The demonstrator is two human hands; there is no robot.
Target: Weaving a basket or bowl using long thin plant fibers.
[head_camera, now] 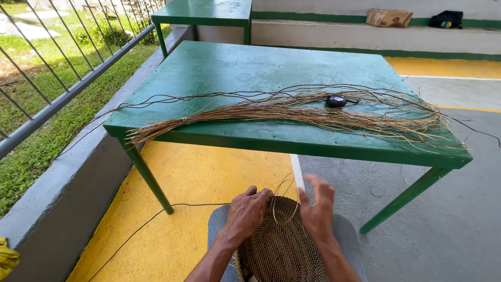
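1. Green counter [224,68]: two, one behind the other.
2. Bundle of dry fibre strands [292,110]: one.
3. Small round black device [336,101]: one.
4. Woven basket piece [282,248]: one.
5. Hands: two, left hand [248,211], right hand [317,208].
6. Cardboard box [389,18]: one.
7. Black bag [446,20]: one.

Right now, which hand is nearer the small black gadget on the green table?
Right. The right hand sits almost straight below the black gadget; the left hand is further left, gripping the woven basket.
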